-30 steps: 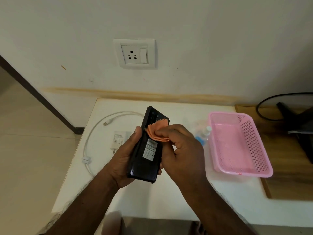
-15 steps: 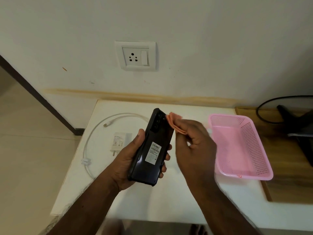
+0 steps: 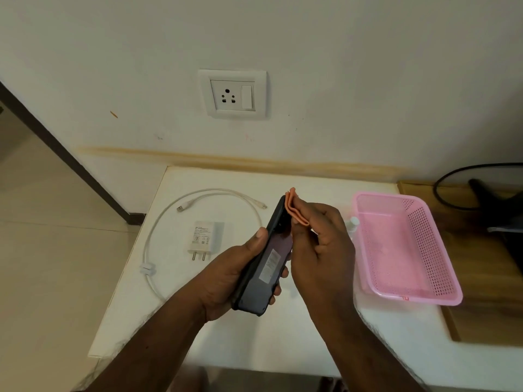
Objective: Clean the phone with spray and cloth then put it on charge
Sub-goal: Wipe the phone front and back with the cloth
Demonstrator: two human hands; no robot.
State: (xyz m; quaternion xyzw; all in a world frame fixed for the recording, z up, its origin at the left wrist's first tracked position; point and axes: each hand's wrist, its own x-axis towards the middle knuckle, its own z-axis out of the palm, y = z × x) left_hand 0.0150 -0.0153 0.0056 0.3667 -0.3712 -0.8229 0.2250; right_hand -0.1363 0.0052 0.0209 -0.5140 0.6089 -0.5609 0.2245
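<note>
The phone (image 3: 264,260) is tilted above the white worktop (image 3: 283,343), gripped in the left hand (image 3: 226,278). The right hand (image 3: 319,250) pinches an orange cloth (image 3: 294,209) against its top edge. Charger (image 3: 202,239) and cable (image 3: 169,222) lie left.

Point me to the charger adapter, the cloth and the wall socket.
charger adapter (image 3: 201,236): head view, middle of its white body.
cloth (image 3: 294,207): head view, folded orange part above the fingers.
wall socket (image 3: 228,95): head view, between its pin holes.

One head-worn camera looks forward and down, close over the white table (image 3: 283,343), facing the wall (image 3: 339,66).
</note>
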